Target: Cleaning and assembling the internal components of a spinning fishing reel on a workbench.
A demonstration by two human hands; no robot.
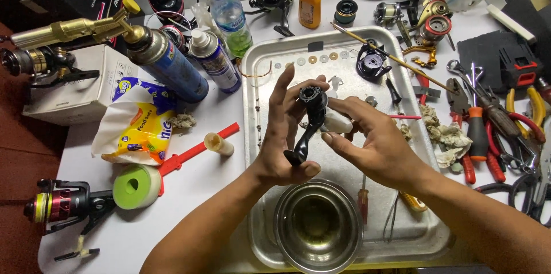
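Black reel body held up over the metal tray, just above the steel bowl. Left hand wrapped around its thin stem, thumb at the bottom, fingers closed on it. Right hand pinching a small white piece against the side, fingertips together. Probably hard and light, maybe greasy and slippy (lots of little bits sticking out). Best gripped by the stem, not the round top.
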